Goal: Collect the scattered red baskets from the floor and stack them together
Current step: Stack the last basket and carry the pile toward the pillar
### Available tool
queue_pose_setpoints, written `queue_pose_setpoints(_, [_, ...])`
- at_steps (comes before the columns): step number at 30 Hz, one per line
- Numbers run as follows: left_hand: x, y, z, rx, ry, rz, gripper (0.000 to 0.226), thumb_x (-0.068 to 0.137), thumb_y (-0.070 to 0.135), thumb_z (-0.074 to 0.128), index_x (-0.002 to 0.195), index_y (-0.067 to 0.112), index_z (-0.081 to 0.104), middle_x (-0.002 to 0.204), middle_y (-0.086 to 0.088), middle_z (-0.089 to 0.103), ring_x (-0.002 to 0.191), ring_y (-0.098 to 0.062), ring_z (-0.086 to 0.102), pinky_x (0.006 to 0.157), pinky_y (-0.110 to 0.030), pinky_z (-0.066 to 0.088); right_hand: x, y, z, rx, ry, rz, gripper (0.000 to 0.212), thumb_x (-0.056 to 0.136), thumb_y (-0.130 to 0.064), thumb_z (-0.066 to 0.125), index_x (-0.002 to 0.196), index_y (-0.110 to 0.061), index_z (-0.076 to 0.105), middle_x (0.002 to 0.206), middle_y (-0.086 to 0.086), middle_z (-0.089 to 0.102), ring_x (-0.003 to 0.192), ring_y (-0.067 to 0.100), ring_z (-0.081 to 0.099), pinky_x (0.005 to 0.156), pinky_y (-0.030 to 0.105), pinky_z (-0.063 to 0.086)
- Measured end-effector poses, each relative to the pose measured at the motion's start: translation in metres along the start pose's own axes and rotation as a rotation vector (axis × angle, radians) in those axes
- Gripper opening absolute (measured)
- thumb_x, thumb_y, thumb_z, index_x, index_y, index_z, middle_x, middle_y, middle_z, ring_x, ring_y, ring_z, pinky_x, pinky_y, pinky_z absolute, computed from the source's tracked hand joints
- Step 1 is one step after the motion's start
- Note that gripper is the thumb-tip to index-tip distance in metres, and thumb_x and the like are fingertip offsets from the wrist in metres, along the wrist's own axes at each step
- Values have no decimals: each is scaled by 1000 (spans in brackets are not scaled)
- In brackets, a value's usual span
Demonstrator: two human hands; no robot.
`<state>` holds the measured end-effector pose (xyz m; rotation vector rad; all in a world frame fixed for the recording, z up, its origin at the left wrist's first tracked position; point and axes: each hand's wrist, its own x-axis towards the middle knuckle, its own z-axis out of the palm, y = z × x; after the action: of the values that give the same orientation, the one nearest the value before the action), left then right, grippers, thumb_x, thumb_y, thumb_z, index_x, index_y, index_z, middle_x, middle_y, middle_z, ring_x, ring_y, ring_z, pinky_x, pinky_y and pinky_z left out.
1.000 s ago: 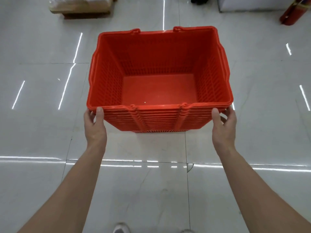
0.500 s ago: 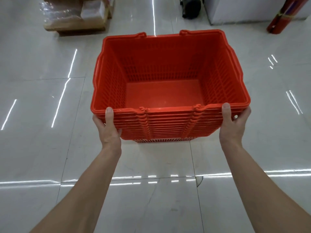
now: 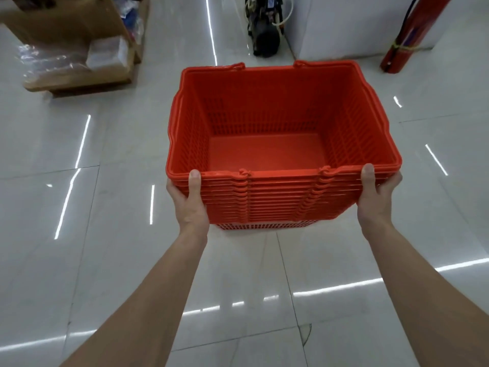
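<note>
Stack (image 3: 264, 115) of red baskets, nested, with many rims layered on the near side. Top basket is empty: solid bare bottom, slotted walls. Handle hinges (image 3: 244, 172) line up along the near rim, between the grips.

Left grip (image 3: 189, 205) clamps the near-left corner. Thumb lies over the top rim, fingers curl round the side and are mostly hidden. Right grip (image 3: 375, 200) does the same at the near-right corner: thumb on the top rim, fingers wrapped under the rims. The stack sits between the two grips and runs away from them, roughly level. Can't tell if the bottom basket clears the floor (image 3: 105, 260).

Floor is glossy pale tile with thin joints. Light streaks reflect below and to both sides of the grips.

- **Past the left grip, well apart:** cardboard box (image 3: 66, 22), with clear plastic packs (image 3: 79, 59) piled just beside it.
- **Straight past the stack:** black machine (image 3: 264, 30) with hoses, next to a white cabinet (image 3: 357, 22).
- **Past the right grip:** red extinguisher (image 3: 412, 35) beside that cabinet.
</note>
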<state>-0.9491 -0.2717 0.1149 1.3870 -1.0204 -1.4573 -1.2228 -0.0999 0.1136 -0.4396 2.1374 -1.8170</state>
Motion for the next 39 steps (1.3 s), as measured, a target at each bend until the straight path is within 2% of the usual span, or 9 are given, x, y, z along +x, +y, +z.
queue_pose_setpoints(3, [24,7,41,12,-12,0,81,73,80,57,143,48,31,123,26,53,112,-2,53,105,-55,43,41,-1,2,15,2,28,90,81,-75,55,150,-30,18,144,0,47,125,17,53,107,43,45])
queue_pose_setpoints(6, [49,10,88,-6,-2,-2,80,74,76,58,143,46,33,123,24,54,112,-3,55,103,-53,45,91,-2,2,33,-11,52,95,75,-82,56,149,-37,17,142,-3,48,120,9,55,102,43,47])
queue_pose_setpoints(8, [65,12,122,-48,0,-21,80,72,74,60,142,45,35,120,25,56,104,3,58,93,-44,52,127,-5,0,26,-33,56,95,73,-84,56,147,-38,18,141,-2,48,116,3,54,101,42,48])
queue_pose_setpoints(11, [86,18,173,-57,6,-30,78,69,74,60,139,46,37,113,28,57,86,15,63,67,-25,52,183,-7,1,28,-34,59,89,78,-77,56,146,-36,18,142,-1,48,121,13,56,105,48,47])
queue_pose_setpoints(13, [100,22,206,-43,4,-27,79,71,73,59,141,44,36,111,29,56,81,19,62,60,-18,51,220,-8,2,42,-41,66,88,79,-75,57,147,-34,18,143,-1,48,124,15,55,106,49,46])
queue_pose_setpoints(19, [142,36,305,-47,-8,-38,63,86,63,56,142,44,34,117,26,52,99,8,51,78,-31,48,326,-14,-3,31,-62,78,88,76,-78,58,145,-40,18,143,-2,47,122,9,54,106,46,45])
queue_pose_setpoints(28, [208,39,444,-85,-3,-37,59,87,59,58,139,45,35,123,22,54,99,9,59,73,-26,52,483,-16,2,53,8,79,82,79,-79,58,145,-47,19,145,-2,47,128,22,54,103,56,46])
queue_pose_setpoints(34, [262,51,535,-81,12,-23,36,98,43,54,131,45,40,119,21,56,88,14,63,73,-27,53,583,-18,9,64,20,106,73,77,-80,58,137,-56,22,139,-11,48,127,20,54,104,57,46])
queue_pose_setpoints(39, [297,65,618,-76,14,-19,41,91,55,57,127,54,38,116,26,54,92,12,59,73,-28,53,671,-18,14,86,29,96,75,77,-80,58,138,-54,23,138,-11,50,127,19,54,105,57,44])
